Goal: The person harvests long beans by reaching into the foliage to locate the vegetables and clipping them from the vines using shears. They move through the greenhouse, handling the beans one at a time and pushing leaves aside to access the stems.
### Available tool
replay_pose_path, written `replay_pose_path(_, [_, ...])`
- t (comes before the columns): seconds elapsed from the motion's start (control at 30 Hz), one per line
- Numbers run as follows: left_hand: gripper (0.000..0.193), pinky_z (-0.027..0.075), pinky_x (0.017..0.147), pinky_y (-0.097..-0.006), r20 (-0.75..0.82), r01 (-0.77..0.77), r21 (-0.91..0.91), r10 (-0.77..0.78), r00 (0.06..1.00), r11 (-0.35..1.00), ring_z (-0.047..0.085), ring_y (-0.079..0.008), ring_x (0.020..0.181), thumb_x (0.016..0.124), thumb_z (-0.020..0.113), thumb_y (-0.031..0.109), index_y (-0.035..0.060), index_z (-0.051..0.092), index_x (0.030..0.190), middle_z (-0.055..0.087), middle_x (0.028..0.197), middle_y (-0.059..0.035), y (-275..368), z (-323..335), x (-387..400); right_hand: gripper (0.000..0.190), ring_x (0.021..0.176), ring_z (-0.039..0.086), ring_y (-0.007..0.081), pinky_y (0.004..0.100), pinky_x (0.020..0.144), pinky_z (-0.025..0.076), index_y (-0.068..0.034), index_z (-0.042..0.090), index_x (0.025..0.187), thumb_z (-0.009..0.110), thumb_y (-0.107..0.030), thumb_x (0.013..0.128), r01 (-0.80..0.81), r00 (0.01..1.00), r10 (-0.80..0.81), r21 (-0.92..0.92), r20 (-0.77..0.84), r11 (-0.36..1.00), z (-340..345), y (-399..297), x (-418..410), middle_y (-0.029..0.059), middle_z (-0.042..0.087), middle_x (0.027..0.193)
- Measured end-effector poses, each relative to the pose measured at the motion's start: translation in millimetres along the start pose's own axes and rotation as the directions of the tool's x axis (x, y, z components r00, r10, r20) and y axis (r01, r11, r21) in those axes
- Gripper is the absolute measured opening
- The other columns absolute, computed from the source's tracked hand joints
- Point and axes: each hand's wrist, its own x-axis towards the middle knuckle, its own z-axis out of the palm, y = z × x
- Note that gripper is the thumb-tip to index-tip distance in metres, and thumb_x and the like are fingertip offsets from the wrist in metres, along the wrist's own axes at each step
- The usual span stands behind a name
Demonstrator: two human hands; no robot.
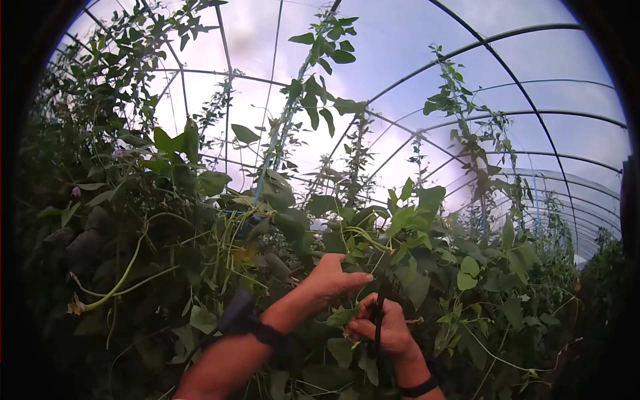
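Note:
Bare hands reach into dense climbing bean vines (415,225). My left hand (332,282) is raised among the leaves, its thumb pointing right; its fingers are partly hidden by foliage, so any hold is unclear. Just below and to the right, my right hand (382,325) is closed around the black handles of what look like scissors or snips (378,320), with thumb and finger near a green leaf (342,317). The blades cannot be made out. A thin stem rises between the hands toward curled green pods (367,236). Both wrists wear dark bands.
Long green pods (122,275) hang at the left, and more thin stems hang in a bunch left of centre. Blue twine (280,135) carries vines upward. Metal hoops (500,40) of a greenhouse frame arch overhead. Another planted row (607,280) stands at the far right.

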Motion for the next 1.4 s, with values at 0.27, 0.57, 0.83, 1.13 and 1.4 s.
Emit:
replay_pose_path(0.27, [0.013,0.039,0.051,-0.0227,-0.045,0.008,0.088,-0.004,0.999,0.996,0.057,-0.0082,0.063,0.088,0.054,0.014,0.0027,0.058,0.092,0.063,0.077,-0.0037,26,0,-50,0.030,0.072,0.061,0.0109,0.0249,0.065,0.049,0.000,0.056,0.104,0.071,-0.011,0.081,-0.156,0.983,0.164,-0.094,0.086,0.983,-8,-32,-26,0.0051,0.062,0.078])
replay_pose_path(0.57, [0.017,0.034,0.050,-0.0222,-0.127,-0.145,0.089,0.156,0.980,0.985,0.040,-0.0038,0.059,0.095,0.049,0.018,0.0040,0.053,0.086,0.048,0.069,0.0044,24,-10,-84,0.050,0.060,0.059,0.0108,0.0261,0.055,0.046,-0.001,0.054,0.122,0.067,-0.034,0.086,-0.442,0.887,0.451,-0.456,-0.095,0.773,-9,-75,-38,0.0039,0.060,0.068])
replay_pose_path(0.83, [0.017,0.029,0.047,-0.0212,-0.167,-0.168,0.191,0.200,0.965,0.967,0.035,-0.0031,0.053,0.095,0.049,0.020,0.0079,0.051,0.084,0.040,0.063,0.0070,29,-12,-96,0.038,0.054,0.054,0.0119,0.0287,0.052,0.043,-0.003,0.058,0.111,0.058,-0.036,0.091,-0.158,0.950,0.312,-0.816,0.029,0.556,0,-77,-16,0.0063,0.055,0.061])
replay_pose_path(1.13, [0.012,0.023,0.043,-0.0194,-0.187,0.009,-0.071,-0.022,0.982,0.997,0.030,-0.0012,0.050,0.096,0.049,0.021,0.0093,0.053,0.094,0.035,0.061,0.0090,33,-13,-107,0.044,0.052,0.041,0.0145,0.0330,0.050,0.035,-0.002,0.053,0.077,0.056,-0.043,0.090,-0.142,0.941,0.314,-0.696,0.127,0.704,12,-61,9,0.0043,0.044,0.056])
replay_pose_path(1.4, [0.013,0.023,0.043,-0.0193,-0.168,0.039,-0.101,-0.056,0.984,0.994,0.030,-0.0013,0.050,0.096,0.049,0.020,0.0082,0.054,0.096,0.035,0.061,0.0085,16,-20,-115,0.044,0.052,0.036,0.0090,0.0296,0.048,0.032,-0.004,0.047,0.068,0.050,-0.039,0.094,-0.093,0.931,0.288,-0.617,0.225,0.781,18,-35,36,-0.0017,0.038,0.055])
